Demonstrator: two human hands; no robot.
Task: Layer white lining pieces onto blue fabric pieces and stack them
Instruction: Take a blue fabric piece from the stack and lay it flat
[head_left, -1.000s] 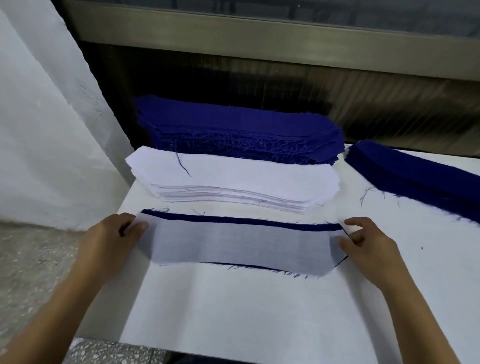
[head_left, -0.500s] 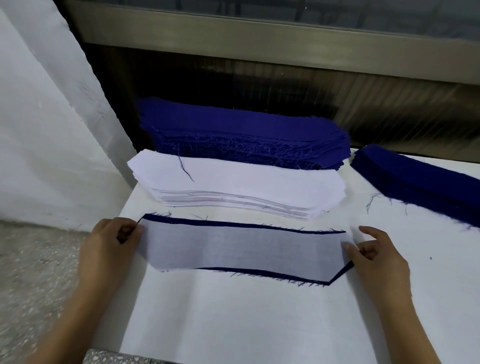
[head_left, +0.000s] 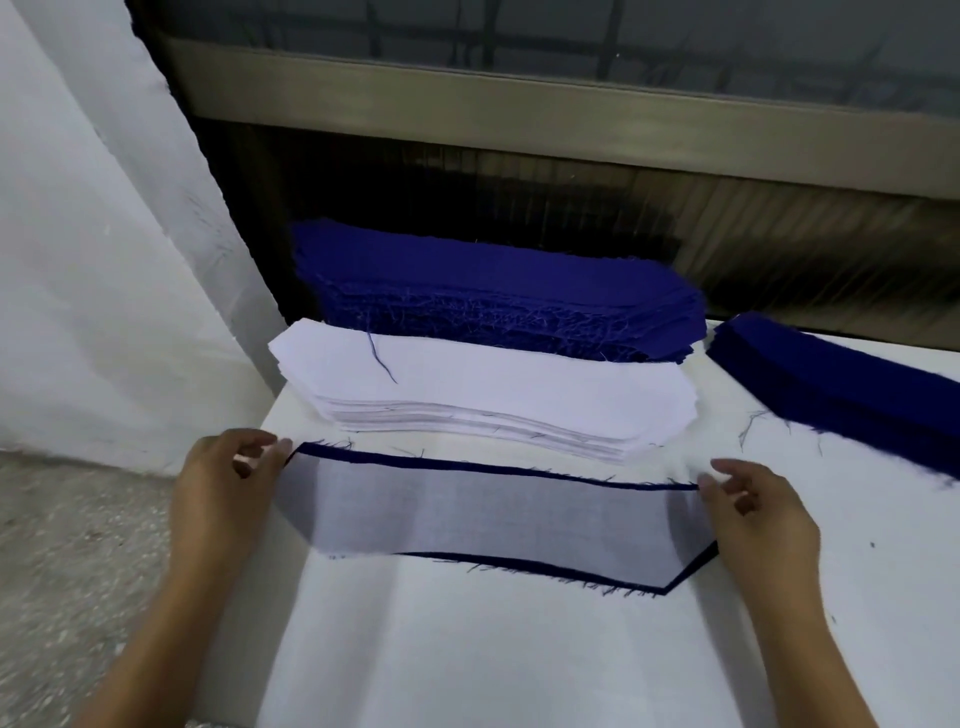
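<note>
A thin white lining piece (head_left: 493, 514) lies over a blue fabric piece (head_left: 670, 584) on the white table; blue shows along its far edge and its near right edge. My left hand (head_left: 223, 493) pinches the left end of the lining. My right hand (head_left: 758, 512) pinches the right end with fingertips. Behind them sits a stack of white lining pieces (head_left: 483, 389), and behind that a thick stack of blue fabric pieces (head_left: 493, 296).
A second pile of blue pieces (head_left: 841, 384) lies at the right, running off the frame. The white table (head_left: 519, 649) ends at a left edge near my left hand, with speckled floor (head_left: 78, 545) beyond. A dark wall panel and window sill stand behind the stacks.
The lining has shifted toward the left and nearer side over the blue piece, baring more blue at the near right corner. Both hands stayed at its ends.
</note>
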